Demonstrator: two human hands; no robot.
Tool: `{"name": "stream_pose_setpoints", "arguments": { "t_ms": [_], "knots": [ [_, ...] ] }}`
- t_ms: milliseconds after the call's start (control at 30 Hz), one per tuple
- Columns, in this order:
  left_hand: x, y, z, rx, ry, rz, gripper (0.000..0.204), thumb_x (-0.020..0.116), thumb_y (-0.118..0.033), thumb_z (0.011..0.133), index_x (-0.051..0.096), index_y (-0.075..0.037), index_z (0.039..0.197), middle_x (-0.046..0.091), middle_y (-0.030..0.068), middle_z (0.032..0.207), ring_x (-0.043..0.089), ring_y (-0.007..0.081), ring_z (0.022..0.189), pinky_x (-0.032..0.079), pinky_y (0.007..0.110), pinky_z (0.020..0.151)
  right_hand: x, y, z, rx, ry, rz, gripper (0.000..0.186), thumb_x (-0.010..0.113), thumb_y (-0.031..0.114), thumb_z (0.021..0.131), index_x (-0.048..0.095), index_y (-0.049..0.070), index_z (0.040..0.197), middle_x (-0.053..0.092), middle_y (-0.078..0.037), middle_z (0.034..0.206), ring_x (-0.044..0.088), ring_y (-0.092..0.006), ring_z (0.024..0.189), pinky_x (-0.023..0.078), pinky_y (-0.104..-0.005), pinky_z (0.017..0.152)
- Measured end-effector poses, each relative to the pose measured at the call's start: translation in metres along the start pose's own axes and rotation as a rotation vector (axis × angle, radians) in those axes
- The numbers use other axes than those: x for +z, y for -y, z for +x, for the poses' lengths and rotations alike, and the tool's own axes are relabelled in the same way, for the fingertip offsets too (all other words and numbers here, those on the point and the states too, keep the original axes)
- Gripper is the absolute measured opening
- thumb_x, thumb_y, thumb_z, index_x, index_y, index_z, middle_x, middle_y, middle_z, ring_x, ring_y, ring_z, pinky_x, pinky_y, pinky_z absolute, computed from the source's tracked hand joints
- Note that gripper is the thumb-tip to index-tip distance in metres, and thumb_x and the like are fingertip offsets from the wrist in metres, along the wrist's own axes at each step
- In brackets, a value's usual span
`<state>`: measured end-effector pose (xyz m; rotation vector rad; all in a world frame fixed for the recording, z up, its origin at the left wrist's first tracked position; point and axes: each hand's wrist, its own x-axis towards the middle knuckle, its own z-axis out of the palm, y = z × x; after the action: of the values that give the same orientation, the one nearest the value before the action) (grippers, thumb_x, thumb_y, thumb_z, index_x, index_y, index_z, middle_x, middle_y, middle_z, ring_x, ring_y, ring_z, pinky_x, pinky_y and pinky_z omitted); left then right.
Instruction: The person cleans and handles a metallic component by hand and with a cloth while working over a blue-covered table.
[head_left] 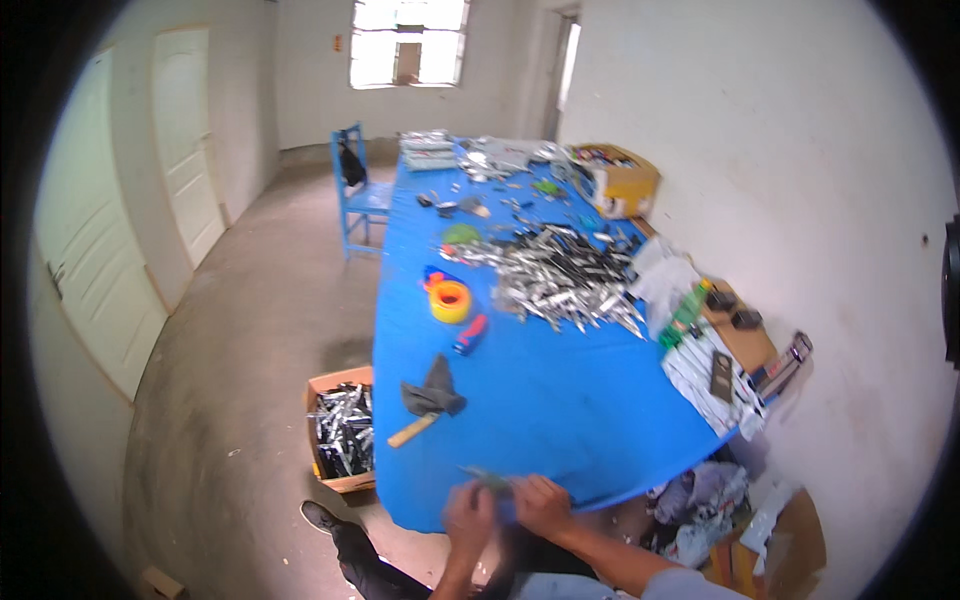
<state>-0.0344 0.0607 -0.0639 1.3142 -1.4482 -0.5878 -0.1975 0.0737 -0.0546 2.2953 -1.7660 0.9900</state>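
Your hands [505,505] meet at the near edge of the table [560,400], and just ahead of them the blue top lies bare across a broad stretch. To your left front, a hammer [425,405] with a dark cloth over its head blocks that side; beyond it sit a red-and-blue tool [470,335] and a yellow tape roll [450,300]. A wide heap of silver and black parts [560,275] bars the middle. White packets [715,385] crowd the right edge. On the floor at left stands a cardboard box [342,430].
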Motion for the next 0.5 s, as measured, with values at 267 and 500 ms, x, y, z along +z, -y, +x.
{"name": "stream_pose_setpoints", "arguments": {
  "t_ms": [267,500],
  "knots": [
    [0.01,0.018,-0.002,0.014,-0.028,0.003,0.014,0.071,-0.006,0.096,0.073,0.002,0.107,0.071,0.0136,0.096,0.07,0.0259,0.083,0.055,0.037,0.075,0.009,-0.014,-0.004,-0.013,-0.069,0.102,0.021,0.071,0.018,0.093,0.077,0.013,0.112,0.068,-0.007,0.082,0.069,-0.0284,0.073,0.054,-0.0416,0.06],
    [0.011,0.017,0.002,-0.132,-0.015,-0.028,0.015,0.072,-0.008,0.096,0.074,0.002,0.107,0.073,0.0097,0.094,0.07,0.018,0.083,0.056,0.032,0.076,0.004,-0.017,-0.005,-0.033,-0.056,0.153,0.024,0.071,0.022,0.093,0.075,0.011,0.114,0.065,-0.007,0.085,0.067,-0.0272,0.078,0.053,-0.0405,0.064]
  ]
}}
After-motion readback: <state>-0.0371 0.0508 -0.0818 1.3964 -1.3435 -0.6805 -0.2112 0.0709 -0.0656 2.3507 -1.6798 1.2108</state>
